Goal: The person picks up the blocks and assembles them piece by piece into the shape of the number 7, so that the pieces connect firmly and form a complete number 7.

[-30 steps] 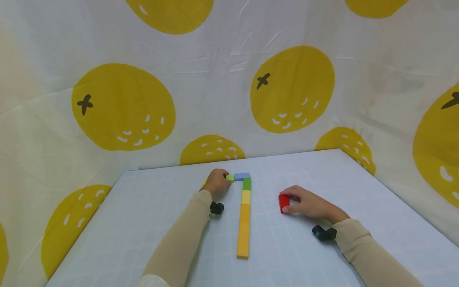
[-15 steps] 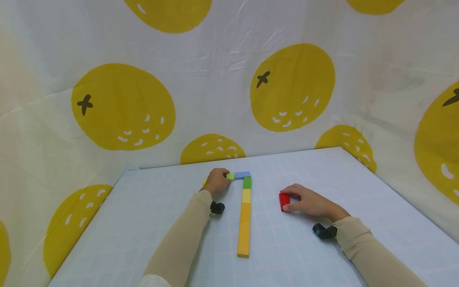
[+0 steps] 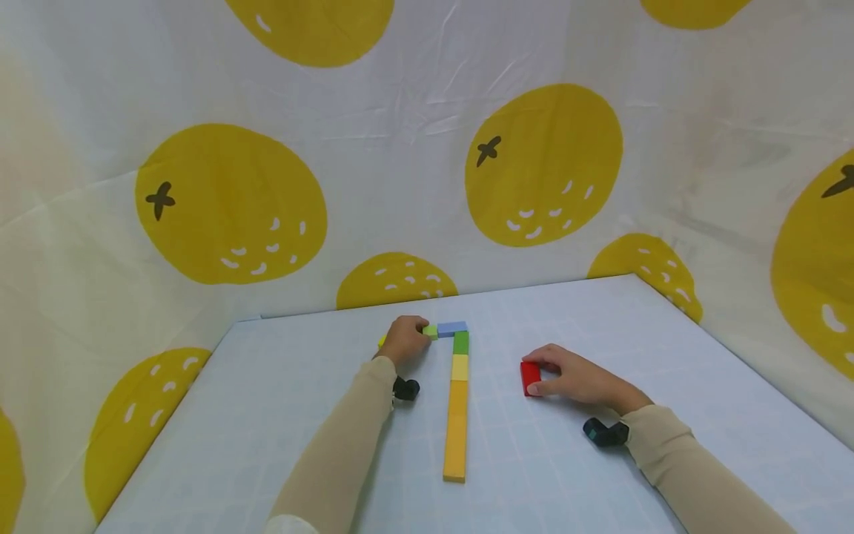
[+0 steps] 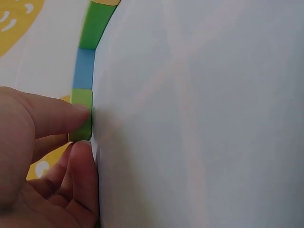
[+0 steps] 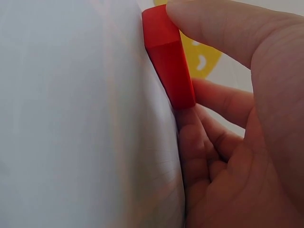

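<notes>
My left hand (image 3: pixel 404 341) pinches a light green block (image 4: pixel 81 99) at the far end of the table, thumb on its near face. The block's other end meets a blue block (image 3: pixel 453 328). From there a dark green block (image 3: pixel 461 343), a pale yellow block (image 3: pixel 459 367) and a long orange-yellow stretch (image 3: pixel 457 434) run toward the front, forming a corner. A bit of yellow (image 3: pixel 382 341) peeks out left of the hand, mostly hidden. On the right, my right hand (image 3: pixel 575 377) grips a red block (image 3: pixel 530 379) between thumb and fingers, close on the cloth.
A pale blue checked cloth (image 3: pixel 547 460) covers the table. Behind and along its sides hangs a white curtain (image 3: pixel 394 178) printed with large yellow fruit. The red block stands apart, right of the row of blocks.
</notes>
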The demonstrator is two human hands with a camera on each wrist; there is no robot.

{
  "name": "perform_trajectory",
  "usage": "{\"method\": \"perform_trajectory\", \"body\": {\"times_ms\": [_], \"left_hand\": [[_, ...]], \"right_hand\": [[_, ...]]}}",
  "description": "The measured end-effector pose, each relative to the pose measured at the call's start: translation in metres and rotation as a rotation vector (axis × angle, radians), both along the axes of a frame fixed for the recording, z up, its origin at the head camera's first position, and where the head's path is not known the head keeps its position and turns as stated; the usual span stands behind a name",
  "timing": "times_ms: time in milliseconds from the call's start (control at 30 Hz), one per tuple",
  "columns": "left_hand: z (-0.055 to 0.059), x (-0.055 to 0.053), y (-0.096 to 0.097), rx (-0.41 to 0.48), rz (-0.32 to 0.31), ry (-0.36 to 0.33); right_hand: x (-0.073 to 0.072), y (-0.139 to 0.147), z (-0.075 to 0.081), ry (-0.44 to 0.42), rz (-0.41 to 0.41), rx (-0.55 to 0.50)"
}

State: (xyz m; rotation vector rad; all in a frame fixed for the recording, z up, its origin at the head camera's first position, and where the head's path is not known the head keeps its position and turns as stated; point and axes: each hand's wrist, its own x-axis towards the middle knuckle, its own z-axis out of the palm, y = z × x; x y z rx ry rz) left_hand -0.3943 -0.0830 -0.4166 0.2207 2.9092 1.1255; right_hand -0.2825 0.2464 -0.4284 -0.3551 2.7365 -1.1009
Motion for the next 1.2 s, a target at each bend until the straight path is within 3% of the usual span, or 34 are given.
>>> {"method": "perform_trajectory", "body": {"times_ms": [633,1200], "left_hand": [[0.0084,0.0032,0.0035,0.004,-0.008,-0.001],[0.0018,0.0024,0.0024,-0.027,0.034,0.006]], "right_hand": [[-0.0015,0.0030,0.0048,0.024,0.009,0.022],[-0.0010,-0.0010,0.0002,0.011,0.008,0.025]]}}
